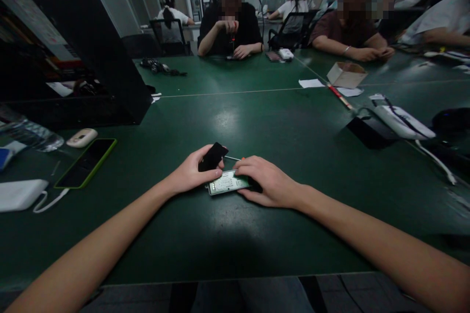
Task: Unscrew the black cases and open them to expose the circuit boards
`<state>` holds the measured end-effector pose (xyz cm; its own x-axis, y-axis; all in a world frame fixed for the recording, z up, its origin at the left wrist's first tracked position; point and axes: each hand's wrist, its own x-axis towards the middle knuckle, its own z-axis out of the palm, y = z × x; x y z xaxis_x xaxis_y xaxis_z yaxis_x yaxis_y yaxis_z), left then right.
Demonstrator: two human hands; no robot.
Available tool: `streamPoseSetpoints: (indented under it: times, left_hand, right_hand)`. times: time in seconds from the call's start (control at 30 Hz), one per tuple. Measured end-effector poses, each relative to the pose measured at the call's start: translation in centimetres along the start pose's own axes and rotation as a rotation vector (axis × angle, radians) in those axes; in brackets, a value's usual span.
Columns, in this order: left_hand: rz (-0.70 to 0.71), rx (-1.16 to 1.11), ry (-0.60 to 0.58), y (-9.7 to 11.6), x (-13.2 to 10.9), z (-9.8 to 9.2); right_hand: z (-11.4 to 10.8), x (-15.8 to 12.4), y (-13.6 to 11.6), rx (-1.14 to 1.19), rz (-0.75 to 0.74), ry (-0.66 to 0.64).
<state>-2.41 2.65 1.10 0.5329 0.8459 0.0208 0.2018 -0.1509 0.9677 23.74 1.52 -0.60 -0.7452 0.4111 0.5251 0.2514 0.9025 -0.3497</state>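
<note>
"Flat rectangular module with a pale, green-edged printed face [227, 183]: where is it, and how is it held?"

"Just above the near part of the dark green tabletop [165, 249], between the hands. The right hand [270, 182] is curled around its right end; the left thumb reaches its upper left edge."

"And the left hand [189, 173] otherwise?"

"Gripping a smooth black flat piece [212, 157], tilted and apart from the module's face. Just beyond the module, a thin metal rod [232, 158] runs toward the right fingers, with a bit of red at that end. It could be a screwdriver, but the hand hides most of it."

"How far along, then?"

"Partway, I'd judge. The printed face is bare and the black piece is separate, so that much looks done. The two aren't joined, and I can't tell whether any fastener remains."

"Anything farther off?"

"Left, a black-screened phone with a lime-green edge [86, 163]. Beyond, to the right, a small beige open box [346, 76]. Across the table, a co-worker in black [211, 24] holds a red-handled tool [233, 34]."
</note>
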Motion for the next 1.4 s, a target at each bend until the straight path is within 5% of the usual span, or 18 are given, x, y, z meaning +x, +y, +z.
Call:
streamPoseSetpoints:
  times: [0.7, 1.03, 1.4]
  left_hand:
    - [-0.073, -0.185, 0.193, -0.8, 0.8, 0.5]
    - [-0.105, -0.177, 0.160, -1.3, 0.6, 0.0]
    - [-0.122, -0.428, 0.252, -1.1, 1.0, 0.3]
  right_hand:
    - [-0.2, -0.1, -1.3, -0.059, 0.155, -0.018]
    - [0.0, -0.1, -3.0, -0.077, 0.294, 0.037]
    - [0.5, 0.1, -2.7, -0.004, 0.321, -0.099]
